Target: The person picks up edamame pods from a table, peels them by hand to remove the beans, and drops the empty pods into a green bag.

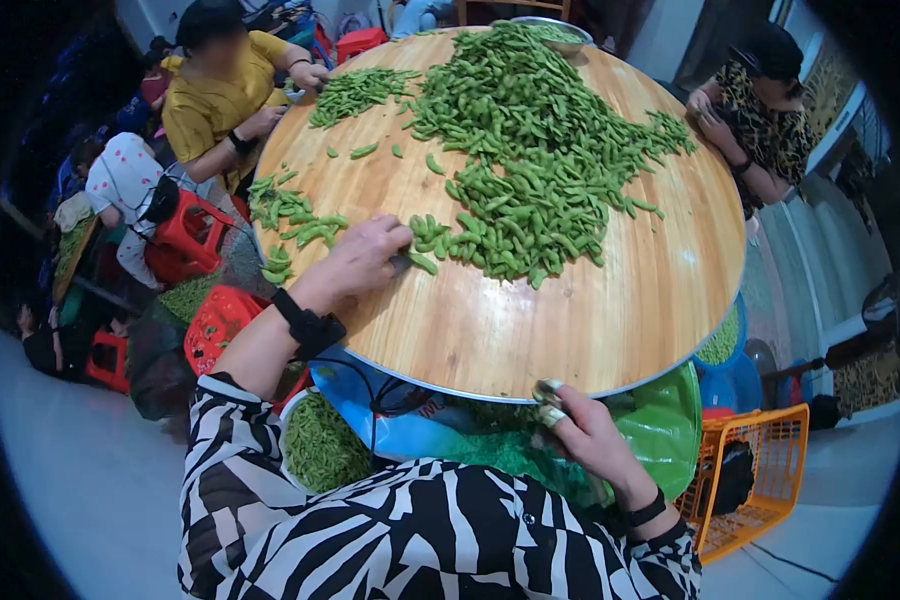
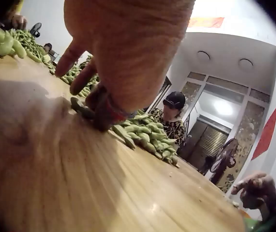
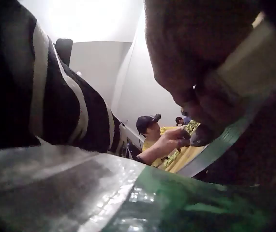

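Green pods (image 1: 530, 215) lie heaped on the round wooden table (image 1: 450, 330). My left hand (image 1: 365, 262) is low over the tabletop at the near left of the heap. Its thumb and a finger pinch a dark green pod (image 2: 81, 108) in the left wrist view, with the other fingers (image 2: 70, 59) extended. Beside this hand in the head view lies a single pod (image 1: 423, 263). My right hand (image 1: 588, 437) is at the table's near edge, loosely curled, with pale wraps on thumb and fingertip; I see nothing held in it.
People sit at the table's left (image 1: 210, 100) and right (image 1: 770, 110). A bowl (image 1: 555, 35) stands at the far edge. Below the near edge are a bucket of pods (image 1: 322, 445), a green bag (image 1: 670, 430) and an orange crate (image 1: 755, 480). Red stools (image 1: 225, 325) stand at the left.
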`<state>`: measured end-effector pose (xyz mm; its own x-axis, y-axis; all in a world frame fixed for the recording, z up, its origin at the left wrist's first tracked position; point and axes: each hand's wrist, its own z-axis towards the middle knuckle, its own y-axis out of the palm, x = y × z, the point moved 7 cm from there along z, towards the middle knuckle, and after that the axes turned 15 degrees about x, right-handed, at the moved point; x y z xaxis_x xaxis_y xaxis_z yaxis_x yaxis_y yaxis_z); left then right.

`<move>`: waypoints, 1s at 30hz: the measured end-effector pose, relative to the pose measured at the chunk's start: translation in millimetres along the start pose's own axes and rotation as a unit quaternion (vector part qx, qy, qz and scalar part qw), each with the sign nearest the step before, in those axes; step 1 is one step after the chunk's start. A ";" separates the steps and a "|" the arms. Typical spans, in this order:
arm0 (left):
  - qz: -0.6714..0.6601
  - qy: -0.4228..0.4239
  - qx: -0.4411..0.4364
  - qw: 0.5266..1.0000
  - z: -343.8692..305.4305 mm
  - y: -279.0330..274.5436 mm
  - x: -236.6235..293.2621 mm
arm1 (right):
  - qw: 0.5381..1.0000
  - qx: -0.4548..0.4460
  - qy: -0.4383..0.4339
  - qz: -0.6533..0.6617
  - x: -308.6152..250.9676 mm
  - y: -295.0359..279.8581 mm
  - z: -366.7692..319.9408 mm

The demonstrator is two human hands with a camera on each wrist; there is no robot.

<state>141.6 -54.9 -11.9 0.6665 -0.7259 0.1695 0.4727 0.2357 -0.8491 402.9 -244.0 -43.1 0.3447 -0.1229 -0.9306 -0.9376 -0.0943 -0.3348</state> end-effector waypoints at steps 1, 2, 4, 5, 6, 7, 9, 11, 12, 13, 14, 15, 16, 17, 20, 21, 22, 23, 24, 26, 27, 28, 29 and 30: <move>-0.021 -0.057 0.004 0.998 -2.4 1.6 -5.0 | 1.000 0.008 0.009 0.001 6.2 -1.1 0.7; -0.039 -0.100 0.000 0.994 -6.8 3.5 -7.6 | 0.999 -0.034 0.017 -0.013 13.2 3.7 -0.8; -0.063 -0.151 -0.013 0.987 -10.0 1.2 -2.0 | 0.995 -0.071 0.069 -0.020 11.6 4.5 -4.9; -0.075 -0.205 -0.019 0.976 -14.9 2.4 -6.3 | 0.995 -0.068 0.076 -0.021 11.8 4.1 -6.2; -0.097 -0.207 -0.011 0.974 -18.6 2.1 -7.9 | 0.996 -0.020 0.085 0.021 10.9 -1.7 -4.7; -0.099 -0.206 -0.011 0.973 -20.8 2.8 -8.0 | 0.994 0.028 0.090 0.063 9.3 -8.6 -2.2; -0.072 -0.232 -0.009 0.970 -26.9 0.3 -13.2 | 0.994 0.020 0.092 0.059 5.0 -9.6 -0.8; -0.069 -0.242 0.003 0.968 -27.1 -3.6 -9.5 | 0.986 -0.010 0.106 0.128 6.1 -4.9 -1.8; -0.102 -0.273 -0.013 0.956 -27.8 -2.2 -5.9 | 0.983 -0.013 0.106 0.151 7.4 -2.9 -1.5; -0.139 -0.301 -0.028 0.943 -27.5 1.6 -1.9 | 0.979 -0.013 0.105 0.173 7.9 -1.3 -1.4; -0.145 -0.285 -0.015 0.947 -33.8 15.9 -9.5 | 0.972 -0.026 0.111 0.206 5.6 -0.8 -2.3; -0.153 -0.278 -0.007 0.948 -28.0 15.3 2.4 | 0.971 -0.031 0.110 0.212 1.7 -2.6 -2.6; -0.202 -0.293 0.001 0.935 -21.5 11.2 19.1 | 0.970 -0.027 0.106 0.218 -0.6 -4.4 -2.1; -0.251 -0.306 0.008 0.918 -15.4 8.0 36.5 | 0.969 -0.023 0.102 0.224 -2.2 -5.3 -1.4; -0.454 -0.355 -0.007 0.817 -1.5 20.7 91.4 | 0.963 -0.013 0.067 0.262 -9.4 -5.3 2.0; -0.474 -0.340 -0.031 0.812 7.4 19.3 113.0 | 0.961 -0.005 0.058 0.270 -12.6 -5.7 2.5; -0.538 -0.346 -0.031 0.768 13.1 23.6 131.7 | 0.958 0.005 0.056 0.281 -16.2 -7.0 2.6; -0.597 -0.349 -0.036 0.721 17.6 29.2 148.6 | 0.954 0.016 0.053 0.294 -18.4 -7.2 2.4; -0.613 -0.342 -0.042 0.711 21.4 33.6 159.8 | 0.946 0.023 0.052 0.318 -15.5 -6.7 2.3; -0.631 -0.338 -0.046 0.697 30.4 36.9 176.6 | 0.940 0.052 0.065 0.331 -14.9 -9.6 1.8; -0.637 -0.330 -0.049 0.695 34.7 40.3 181.1 | 0.934 0.056 0.061 0.348 -14.5 -11.5 0.8; -0.627 -0.333 -0.044 0.703 35.9 43.1 181.6 | 0.934 0.062 0.061 0.348 -12.8 -15.4 0.2; -0.616 -0.340 -0.040 0.710 34.3 45.5 180.8 | 0.934 0.072 0.051 0.346 -11.4 -18.3 0.0; -0.613 -0.346 -0.046 0.709 33.5 48.0 182.1 | 0.934 0.078 0.044 0.347 -10.0 -17.4 -1.4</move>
<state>304.9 -154.1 -5.1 -0.0746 0.1491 0.9860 0.9228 -0.3645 0.1250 415.8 -242.5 -27.7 -0.3519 -0.1827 -0.9180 -0.9296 0.1834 0.3198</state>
